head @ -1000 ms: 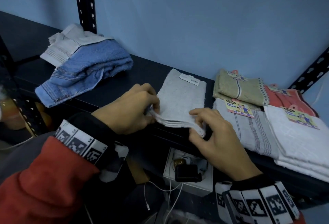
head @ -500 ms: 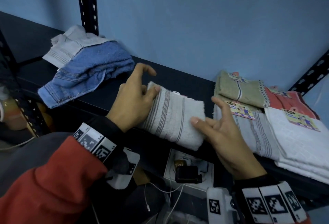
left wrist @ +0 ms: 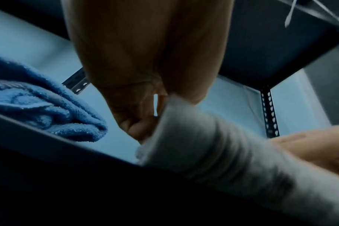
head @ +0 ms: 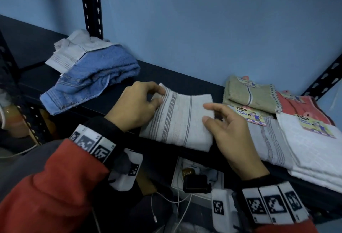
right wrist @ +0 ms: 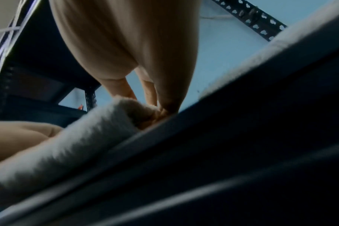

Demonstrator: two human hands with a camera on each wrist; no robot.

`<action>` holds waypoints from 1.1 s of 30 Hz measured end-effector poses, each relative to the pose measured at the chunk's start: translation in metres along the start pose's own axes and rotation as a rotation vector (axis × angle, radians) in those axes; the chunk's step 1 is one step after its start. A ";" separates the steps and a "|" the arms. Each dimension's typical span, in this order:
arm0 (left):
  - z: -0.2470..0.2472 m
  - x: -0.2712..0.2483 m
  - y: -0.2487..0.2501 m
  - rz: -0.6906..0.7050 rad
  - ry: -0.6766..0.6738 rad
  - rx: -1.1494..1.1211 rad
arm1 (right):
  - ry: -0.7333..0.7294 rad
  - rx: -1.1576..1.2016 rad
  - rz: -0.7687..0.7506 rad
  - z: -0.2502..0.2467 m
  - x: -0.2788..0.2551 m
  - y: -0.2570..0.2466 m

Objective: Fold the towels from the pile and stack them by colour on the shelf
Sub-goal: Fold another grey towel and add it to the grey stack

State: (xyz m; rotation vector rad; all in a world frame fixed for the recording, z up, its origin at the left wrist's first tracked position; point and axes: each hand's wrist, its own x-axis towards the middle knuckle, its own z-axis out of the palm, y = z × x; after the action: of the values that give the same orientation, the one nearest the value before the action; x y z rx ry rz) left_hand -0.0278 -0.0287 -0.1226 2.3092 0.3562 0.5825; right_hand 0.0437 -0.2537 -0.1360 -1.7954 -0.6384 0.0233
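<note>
Nearest, under the shelf edge and below the fingers, an open white box (head: 199,175) held a small black device and a brownish object, with white cables trailing from it; what these were could not be told.

On the shelf (head: 185,82) itself, the striped white towel (head: 177,119) lay folded into a compact rectangle. The left hand (head: 133,106) pinched its left end between thumb and curled fingers (head: 157,89), which the left wrist view confirmed. The right hand (head: 229,132) had thumb and forefinger curled onto the towel's right edge; the right wrist view showed the fingertips tucked against the fold, gripping it.

The step in hand looked like finishing or squaring the fold. The next move would probably call for lifting the bundle with both ends held so the layers stay together, and carrying it right of the right fingers onto the matching pile.

Just right of those fingers sat the grey striped towel (head: 272,140) with a paper label, then the white stack (head: 314,151). Beyond these lay an olive towel (head: 249,93) and a red towel (head: 299,105).

Farther off, left of the left fingers, the unfolded pile remained: a blue towel (head: 96,79) with a pale striped towel (head: 74,53) crumpled over its far side.
</note>
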 end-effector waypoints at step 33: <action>0.042 -0.012 0.001 0.260 -0.442 0.533 | -0.294 -0.626 0.068 0.035 0.031 0.024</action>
State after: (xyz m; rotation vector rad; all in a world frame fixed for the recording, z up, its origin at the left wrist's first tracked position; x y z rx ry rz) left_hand -0.0167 -0.0586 -0.1520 2.9351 -0.0110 0.0796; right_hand 0.0682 -0.2138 -0.1593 -2.4462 -0.8563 0.1489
